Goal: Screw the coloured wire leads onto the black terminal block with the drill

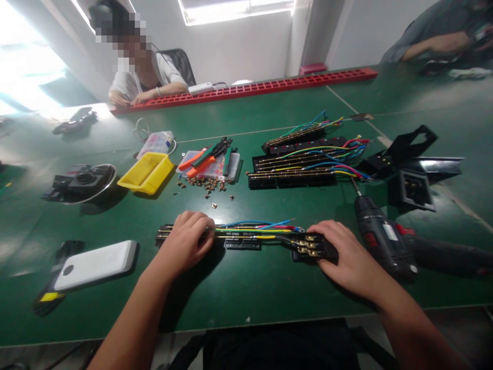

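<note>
My left hand (pixel 191 236) is closed over the left part of a long black strip (pixel 164 235) with brass rails. Blue, red, green and yellow wires (pixel 265 229) run along the strip toward the right. At their right end my right hand (pixel 342 252) grips a black block with brass terminals (pixel 309 245), thumb on the near side and fingers over the top. Between my hands a small black slotted piece (pixel 242 245) shows at the strip's near edge. The fingertips of my left hand are partly hidden.
Several similar wired strips (pixel 295 180) lie beyond. A power drill (pixel 379 231) and black housings (pixel 416 187) are on the right. Crimping pliers (pixel 210 156), small brass parts (pixel 208 185), a yellow bin (pixel 148 173) and a white power bank (pixel 96 264) are left. Two people sit across the table.
</note>
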Motion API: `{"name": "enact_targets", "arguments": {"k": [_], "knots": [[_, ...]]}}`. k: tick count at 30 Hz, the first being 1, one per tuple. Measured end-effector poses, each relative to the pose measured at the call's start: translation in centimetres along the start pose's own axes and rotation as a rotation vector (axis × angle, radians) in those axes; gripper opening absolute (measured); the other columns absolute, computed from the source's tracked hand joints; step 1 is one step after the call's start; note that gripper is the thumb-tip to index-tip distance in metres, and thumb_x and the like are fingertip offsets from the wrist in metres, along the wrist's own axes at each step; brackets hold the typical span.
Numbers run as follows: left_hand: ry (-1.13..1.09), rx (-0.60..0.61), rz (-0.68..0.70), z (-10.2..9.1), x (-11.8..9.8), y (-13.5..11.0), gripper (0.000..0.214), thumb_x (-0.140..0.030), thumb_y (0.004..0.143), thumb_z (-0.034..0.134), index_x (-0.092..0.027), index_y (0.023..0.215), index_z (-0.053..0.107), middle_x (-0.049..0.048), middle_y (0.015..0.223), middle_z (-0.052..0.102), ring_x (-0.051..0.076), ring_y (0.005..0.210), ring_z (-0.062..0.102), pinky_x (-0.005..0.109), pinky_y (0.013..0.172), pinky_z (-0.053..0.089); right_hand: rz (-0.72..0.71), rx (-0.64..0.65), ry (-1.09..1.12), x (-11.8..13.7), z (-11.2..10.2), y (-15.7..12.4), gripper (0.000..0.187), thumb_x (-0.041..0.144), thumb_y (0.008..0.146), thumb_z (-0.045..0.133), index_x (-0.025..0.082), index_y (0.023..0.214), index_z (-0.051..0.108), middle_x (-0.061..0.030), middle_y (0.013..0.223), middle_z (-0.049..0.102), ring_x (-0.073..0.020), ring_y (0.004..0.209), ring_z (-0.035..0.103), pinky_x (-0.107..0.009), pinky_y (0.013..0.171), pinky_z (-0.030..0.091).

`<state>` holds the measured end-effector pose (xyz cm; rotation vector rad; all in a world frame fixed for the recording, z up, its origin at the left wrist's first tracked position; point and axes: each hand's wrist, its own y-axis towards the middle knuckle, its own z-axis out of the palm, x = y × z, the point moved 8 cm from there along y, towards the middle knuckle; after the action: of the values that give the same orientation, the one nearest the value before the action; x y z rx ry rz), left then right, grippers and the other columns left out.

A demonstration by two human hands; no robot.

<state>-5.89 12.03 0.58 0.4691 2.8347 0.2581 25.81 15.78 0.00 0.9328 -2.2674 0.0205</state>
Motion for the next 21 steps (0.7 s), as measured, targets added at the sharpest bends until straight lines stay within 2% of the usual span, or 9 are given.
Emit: {"name": "enact_targets", "arguments": {"k": [4,7,9,12,14,18,21], "knots": [[0.141,-0.029,0.034,-0.1,-0.7,0.7,0.017,-0.039,0.093,0.062,-0.023,0.091,0.061,0.0060,0.091,0.068,0.027,0.089,0.053,0.041,0.081,0.041,0.001,0.002,-0.003,-0.1,0.0,0.0,0.046,0.017,0.079,0.046,0.021,0.125,0.051,-0.0074,0.121,0.051,-0.0325,0.111,0.050,-0.049,0.094,0.040],[0.162,-0.091,0.089,0.0,-1.2,0.8,0.018,-0.035,0.098,0.056,-0.020,0.087,0.059,0.0058,0.084,0.067,0.024,0.082,0.054,0.038,0.075,0.041,-0.004,-0.003,-0.007,-0.2,0.1,0.0,0.047,0.018,0.079,0.047,0.022,0.126,0.051,-0.0073,0.121,0.051,-0.0331,0.110,0.050,-0.050,0.093,0.040],[0.131,-0.124,0.134,0.0,-1.6,0.7,0.015,-0.027,0.101,0.050,-0.019,0.091,0.058,0.0053,0.081,0.065,0.022,0.079,0.053,0.036,0.073,0.040,-0.007,-0.007,-0.009,-0.3,0.2,0.0,0.047,0.018,0.079,0.047,0.022,0.126,0.051,-0.0069,0.120,0.051,-0.0331,0.110,0.050,-0.050,0.094,0.040],[0.069,-0.126,0.185,0.3,-2.1,0.5,0.015,-0.019,0.103,0.045,-0.017,0.110,0.059,0.0046,0.085,0.065,0.021,0.081,0.052,0.034,0.074,0.041,-0.011,-0.009,-0.008,-0.4,0.2,-0.1,0.047,0.019,0.079,0.046,0.022,0.126,0.051,-0.0066,0.120,0.051,-0.0327,0.110,0.050,-0.050,0.094,0.040],[0.007,-0.138,0.176,0.2,-2.0,0.2,0.019,-0.017,0.103,0.044,-0.018,0.117,0.057,0.0051,0.091,0.066,0.021,0.085,0.053,0.033,0.077,0.044,-0.013,-0.011,-0.005,-0.4,0.2,-0.1,0.048,0.019,0.079,0.046,0.022,0.127,0.051,-0.0069,0.121,0.050,-0.0326,0.111,0.049,-0.050,0.094,0.040],[-0.153,-0.222,0.055,-0.4,-0.8,-0.3,0.015,-0.016,0.102,0.047,-0.018,0.113,0.056,0.0056,0.096,0.063,0.020,0.089,0.055,0.033,0.080,0.046,-0.013,-0.011,-0.001,-0.4,0.1,-0.2,0.048,0.019,0.079,0.047,0.021,0.126,0.051,-0.0070,0.121,0.051,-0.0324,0.111,0.049,-0.050,0.094,0.040],[-0.202,-0.178,0.074,-0.3,-1.0,-0.2,0.017,-0.015,0.101,0.049,-0.020,0.115,0.058,0.0048,0.096,0.063,0.020,0.090,0.054,0.034,0.081,0.044,-0.020,-0.016,-0.005,-0.4,0.1,-0.2,0.047,0.019,0.079,0.047,0.022,0.126,0.051,-0.0067,0.120,0.051,-0.0327,0.110,0.050,-0.050,0.093,0.040]]}}
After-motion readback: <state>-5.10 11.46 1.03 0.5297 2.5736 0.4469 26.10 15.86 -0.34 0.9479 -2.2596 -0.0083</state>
